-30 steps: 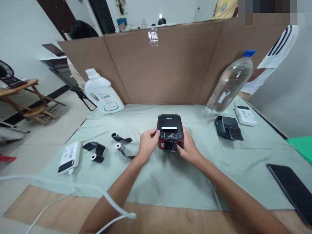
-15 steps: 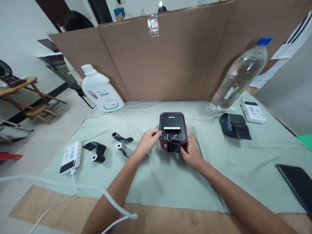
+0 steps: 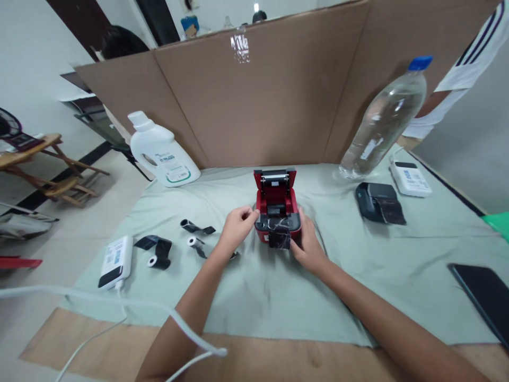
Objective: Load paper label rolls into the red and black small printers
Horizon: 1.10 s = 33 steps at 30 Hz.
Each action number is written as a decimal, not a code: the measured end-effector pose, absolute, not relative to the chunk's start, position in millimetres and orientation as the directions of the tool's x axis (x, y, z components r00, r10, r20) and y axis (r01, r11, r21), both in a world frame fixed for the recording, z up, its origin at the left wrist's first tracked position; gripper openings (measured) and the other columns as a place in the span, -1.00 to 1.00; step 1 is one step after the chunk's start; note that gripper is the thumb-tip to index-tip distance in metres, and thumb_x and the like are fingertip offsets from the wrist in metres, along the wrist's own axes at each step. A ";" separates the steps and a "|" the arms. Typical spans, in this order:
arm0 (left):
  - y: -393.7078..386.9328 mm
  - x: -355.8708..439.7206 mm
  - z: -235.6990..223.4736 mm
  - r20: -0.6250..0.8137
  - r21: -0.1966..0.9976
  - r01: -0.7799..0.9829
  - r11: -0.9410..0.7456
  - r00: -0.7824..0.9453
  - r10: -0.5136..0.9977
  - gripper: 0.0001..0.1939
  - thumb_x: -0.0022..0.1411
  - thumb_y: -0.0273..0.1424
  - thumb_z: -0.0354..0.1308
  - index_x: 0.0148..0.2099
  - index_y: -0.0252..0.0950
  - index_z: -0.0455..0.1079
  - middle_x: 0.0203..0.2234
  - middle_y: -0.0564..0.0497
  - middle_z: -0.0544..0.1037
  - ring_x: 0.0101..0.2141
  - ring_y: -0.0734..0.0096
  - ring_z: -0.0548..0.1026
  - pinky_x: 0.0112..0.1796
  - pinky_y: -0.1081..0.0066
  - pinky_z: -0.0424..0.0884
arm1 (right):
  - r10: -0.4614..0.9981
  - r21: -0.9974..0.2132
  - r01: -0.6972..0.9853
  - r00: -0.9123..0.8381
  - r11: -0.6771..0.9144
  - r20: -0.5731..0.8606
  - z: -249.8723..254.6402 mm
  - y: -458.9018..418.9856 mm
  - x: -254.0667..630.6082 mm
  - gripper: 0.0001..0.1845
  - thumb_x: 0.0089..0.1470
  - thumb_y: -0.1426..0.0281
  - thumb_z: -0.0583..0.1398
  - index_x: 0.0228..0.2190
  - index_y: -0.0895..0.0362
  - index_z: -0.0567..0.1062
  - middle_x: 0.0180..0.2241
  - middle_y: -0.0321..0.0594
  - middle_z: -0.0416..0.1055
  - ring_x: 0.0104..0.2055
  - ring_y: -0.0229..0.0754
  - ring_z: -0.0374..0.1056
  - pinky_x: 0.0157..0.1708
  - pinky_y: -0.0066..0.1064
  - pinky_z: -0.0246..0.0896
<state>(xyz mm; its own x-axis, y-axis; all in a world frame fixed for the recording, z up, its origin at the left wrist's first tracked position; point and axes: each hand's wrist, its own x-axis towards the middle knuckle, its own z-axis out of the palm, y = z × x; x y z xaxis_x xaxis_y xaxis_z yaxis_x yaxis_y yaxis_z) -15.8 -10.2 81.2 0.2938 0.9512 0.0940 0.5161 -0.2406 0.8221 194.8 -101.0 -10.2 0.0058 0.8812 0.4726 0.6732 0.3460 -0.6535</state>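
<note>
A small red and black label printer [image 3: 277, 199] stands on the cloth between my hands. Its lid [image 3: 275, 178] is swung up at the back, showing the red inside with a dark roll-like part in it. A dark, glossy strip of marbled paper [image 3: 279, 239] hangs out over the front. My left hand [image 3: 237, 224] is closed, its thumb against the printer's left front corner. My right hand [image 3: 311, 244] wraps round the right side, with fingers partly hidden behind it. To the left of the printer lie several dark paper rolls [image 3: 195, 242].
A white jug [image 3: 165, 151] and a tall water bottle [image 3: 384, 122] lean near a cardboard screen [image 3: 254, 101]. At right are a black printer [image 3: 376, 202], a white power bank [image 3: 409, 179] and a phone [image 3: 483, 294]. A corded power bank [image 3: 116, 260] lies left; a white cable [image 3: 151, 305] crosses the foreground.
The printer's lid was closed and now stands open, exposing the red inside. Both hands keep their places at its sides. The whole view has shifted slightly.
</note>
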 end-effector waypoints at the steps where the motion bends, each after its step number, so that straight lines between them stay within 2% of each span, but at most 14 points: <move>1: -6.0 -13.2 87.6 0.144 0.764 0.574 -0.295 0.293 0.945 -0.62 0.27 -0.19 0.07 -0.53 -0.23 0.13 -0.61 0.11 0.26 -0.49 0.42 0.25 -0.39 0.41 0.16 | 0.884 -0.657 0.671 0.004 0.345 0.468 -9.2 -100.9 195.1 -0.08 0.31 -0.03 0.02 0.45 0.00 -0.30 0.35 0.08 0.06 0.34 0.26 0.09 0.26 0.26 0.08; 3: 6.4 -3.1 102.0 0.194 0.624 0.667 -0.408 0.374 0.907 -0.70 0.29 -0.22 0.10 -0.46 -0.22 0.34 -0.51 0.06 0.47 -0.41 0.35 0.39 -0.33 0.39 0.23 | 0.889 -0.663 0.668 0.004 0.338 0.457 -7.3 -101.0 195.7 -0.07 0.29 -0.04 0.04 0.45 -0.01 -0.28 0.36 0.07 0.06 0.34 0.27 0.09 0.26 0.27 0.08; 6: 26.5 23.5 120.5 0.113 0.445 0.697 -0.563 0.579 0.807 -0.90 0.21 -0.37 0.22 -0.26 -0.13 0.58 -0.29 0.02 0.65 -0.23 0.22 0.54 -0.21 0.35 0.33 | 0.891 -0.666 0.667 0.006 0.334 0.453 -5.5 -101.3 196.9 -0.08 0.30 -0.02 0.05 0.45 -0.01 -0.27 0.36 0.07 0.06 0.33 0.27 0.09 0.25 0.27 0.10; 9: 36.0 54.9 128.6 -0.082 0.252 0.766 -0.591 0.626 0.776 -0.75 0.00 -0.54 0.35 -0.23 -0.17 0.64 -0.24 -0.10 0.68 -0.14 0.06 0.59 -0.10 0.27 0.38 | 0.882 -0.658 0.662 -0.008 0.357 0.471 -5.9 -101.2 198.7 -0.10 0.31 0.02 0.05 0.45 0.00 -0.26 0.34 0.08 0.08 0.32 0.26 0.11 0.24 0.25 0.13; 11: 37.0 70.7 129.2 -0.170 0.097 0.787 -0.609 0.616 0.769 -0.78 0.00 -0.58 0.34 -0.25 -0.30 0.64 -0.23 -0.25 0.67 -0.11 -0.02 0.60 -0.06 0.20 0.38 | 0.877 -0.652 0.662 -0.017 0.370 0.481 -7.3 -100.3 200.1 -0.10 0.31 0.05 0.06 0.45 -0.01 -0.26 0.34 0.09 0.09 0.32 0.26 0.12 0.23 0.25 0.13; 13: 36.8 77.0 129.9 -0.203 0.031 0.768 -0.640 0.632 0.748 -0.76 0.04 -0.58 0.31 -0.19 -0.37 0.64 -0.18 -0.32 0.66 -0.09 -0.03 0.60 -0.05 0.18 0.39 | 0.873 -0.646 0.665 -0.018 0.375 0.488 -9.4 -98.9 201.5 -0.10 0.30 0.07 0.07 0.45 -0.01 -0.25 0.34 0.09 0.09 0.32 0.27 0.12 0.22 0.27 0.13; 15: 35.3 70.3 134.1 -0.201 0.071 0.757 -0.649 0.648 0.735 -0.69 0.04 -0.54 0.32 -0.11 -0.34 0.63 -0.15 -0.28 0.66 -0.10 0.01 0.60 -0.09 0.22 0.41 | 0.871 -0.643 0.664 -0.026 0.382 0.490 -11.2 -97.7 202.4 -0.09 0.30 0.06 0.08 0.46 0.00 -0.25 0.35 0.10 0.08 0.33 0.29 0.11 0.22 0.28 0.12; 18: 26.3 35.9 147.8 -0.092 0.258 0.738 -0.624 0.662 0.744 -0.67 0.07 -0.45 0.30 -0.07 -0.21 0.64 -0.16 -0.10 0.68 -0.16 0.11 0.60 -0.16 0.29 0.43 | 0.878 -0.654 0.656 -0.028 0.376 0.477 -12.3 -97.5 203.1 -0.08 0.29 0.05 0.09 0.46 0.01 -0.24 0.34 0.11 0.09 0.32 0.29 0.11 0.23 0.28 0.10; 20: 14.0 2.7 156.8 0.040 0.390 0.710 -0.586 0.623 0.781 -0.69 0.18 -0.44 0.19 -0.06 -0.15 0.64 -0.15 -0.01 0.68 -0.16 0.19 0.58 -0.12 0.33 0.43 | 0.885 -0.665 0.652 -0.017 0.363 0.465 -12.5 -97.8 203.4 -0.08 0.29 0.04 0.09 0.46 0.03 -0.21 0.32 0.12 0.12 0.31 0.29 0.13 0.22 0.27 0.10; 22: -1.3 -30.5 161.0 0.136 0.462 0.716 -0.523 0.526 0.840 -0.63 0.30 -0.45 0.04 0.00 -0.15 0.63 -0.09 0.03 0.67 -0.10 0.24 0.56 -0.05 0.35 0.41 | 0.886 -0.669 0.652 -0.008 0.356 0.463 -12.8 -97.9 203.7 -0.08 0.29 0.02 0.09 0.45 0.05 -0.17 0.32 0.13 0.13 0.30 0.30 0.14 0.22 0.26 0.11; 24: -15.0 -56.7 158.4 0.148 0.470 0.746 -0.472 0.460 0.875 -0.62 0.37 -0.41 -0.01 0.05 -0.16 0.61 -0.06 0.00 0.65 -0.06 0.23 0.54 -0.01 0.32 0.40 | 0.883 -0.664 0.657 -0.007 0.358 0.469 -13.4 -97.6 203.9 -0.07 0.28 -0.01 0.09 0.45 0.08 -0.15 0.33 0.14 0.12 0.30 0.32 0.14 0.22 0.25 0.11; 26: -23.2 -71.6 150.7 0.138 0.470 0.753 -0.460 0.452 0.881 -0.66 0.39 -0.34 0.04 0.06 -0.16 0.59 -0.04 -0.01 0.64 -0.05 0.21 0.53 -0.01 0.30 0.41 | 0.883 -0.660 0.660 -0.011 0.360 0.470 -13.7 -97.5 203.8 -0.07 0.28 -0.02 0.08 0.45 0.08 -0.16 0.34 0.13 0.11 0.30 0.32 0.13 0.22 0.24 0.11; 30: -19.6 -66.6 136.4 0.190 0.489 0.705 -0.513 0.488 0.852 -0.69 0.39 -0.31 0.09 0.07 -0.15 0.57 -0.02 0.02 0.64 -0.13 0.28 0.54 -0.06 0.31 0.43 | 0.889 -0.665 0.655 -0.022 0.359 0.458 -13.0 -97.8 203.4 -0.07 0.28 0.01 0.09 0.45 0.04 -0.19 0.35 0.09 0.10 0.30 0.29 0.13 0.23 0.23 0.10; 33: -5.7 -39.3 136.2 0.181 0.454 0.667 -0.591 0.580 0.794 -0.71 0.38 -0.31 0.10 0.05 -0.15 0.58 -0.05 0.03 0.66 -0.14 0.30 0.55 -0.08 0.34 0.43 | 0.889 -0.665 0.656 -0.020 0.357 0.458 -12.3 -98.4 203.1 -0.07 0.28 0.02 0.09 0.46 0.00 -0.22 0.36 0.08 0.08 0.32 0.27 0.11 0.24 0.22 0.10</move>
